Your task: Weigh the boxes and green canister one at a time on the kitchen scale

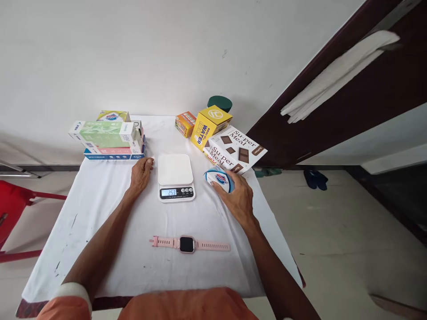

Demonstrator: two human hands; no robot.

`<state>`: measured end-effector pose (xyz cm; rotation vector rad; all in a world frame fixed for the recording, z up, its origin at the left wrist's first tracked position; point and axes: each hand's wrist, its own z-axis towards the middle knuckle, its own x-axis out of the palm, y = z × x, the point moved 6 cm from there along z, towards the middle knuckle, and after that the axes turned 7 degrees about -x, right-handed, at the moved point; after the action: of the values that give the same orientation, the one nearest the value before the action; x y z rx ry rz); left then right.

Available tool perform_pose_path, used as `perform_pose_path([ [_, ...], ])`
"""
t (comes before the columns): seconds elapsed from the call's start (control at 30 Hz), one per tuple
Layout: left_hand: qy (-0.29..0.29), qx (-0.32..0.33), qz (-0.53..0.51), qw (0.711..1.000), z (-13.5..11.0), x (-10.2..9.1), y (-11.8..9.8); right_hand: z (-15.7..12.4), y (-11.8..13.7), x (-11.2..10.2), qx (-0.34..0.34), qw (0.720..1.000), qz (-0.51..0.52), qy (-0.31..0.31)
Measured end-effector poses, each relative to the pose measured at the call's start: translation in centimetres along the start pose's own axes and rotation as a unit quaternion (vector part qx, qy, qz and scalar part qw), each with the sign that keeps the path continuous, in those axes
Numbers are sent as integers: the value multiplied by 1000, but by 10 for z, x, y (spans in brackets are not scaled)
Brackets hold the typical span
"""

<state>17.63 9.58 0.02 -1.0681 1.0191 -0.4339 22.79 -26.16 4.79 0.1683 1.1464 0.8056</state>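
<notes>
My right hand [238, 198] grips a white and blue soap box [218, 178] with a shield logo, thumb and fingers on its sides. The box is at the table, right of the white kitchen scale [175, 171]. The scale's plate is bare, and its lit display seems to read 253. My left hand [140, 174] rests on the cloth just left of the scale, fingers loosely bent and holding nothing. Nearer my body, a pink-strapped smartwatch [187, 244] lies stretched out with its dark screen up.
Several stacked boxes [106, 135] stand at the back left. At the back right are an orange box [185, 124], a yellow box [208, 126], a tilted Su-per Meal box [236, 149] and a dark green round object [220, 103]. A red chair [13, 209] stands left of the cloth-covered table [140, 271].
</notes>
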Motion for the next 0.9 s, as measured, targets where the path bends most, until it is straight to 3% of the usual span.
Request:
perform_pose_path([
  [0.1,-6,-5,-1,1000,-2,2,2,-18,-15,6,21,996,-83,10],
  [0.2,-15,-16,1,1000,-8,2,4,-27,-6,7,-12,990,-135,27],
  [0.37,-10,18,46,999,-10,6,4,-11,45,-18,-99,959,-263,43],
  [0.47,-7,28,56,998,-9,9,5,22,101,-14,-197,965,-172,27],
  [0.6,-10,31,49,998,-11,10,3,83,187,43,-313,948,1,52],
  [0.73,-23,38,44,998,-13,9,1,138,257,118,-347,926,45,143],
  [0.8,-20,38,43,998,-12,11,1,154,280,146,-342,919,26,194],
  [0.9,-16,39,41,998,-11,15,4,166,294,169,-325,918,-17,228],
])
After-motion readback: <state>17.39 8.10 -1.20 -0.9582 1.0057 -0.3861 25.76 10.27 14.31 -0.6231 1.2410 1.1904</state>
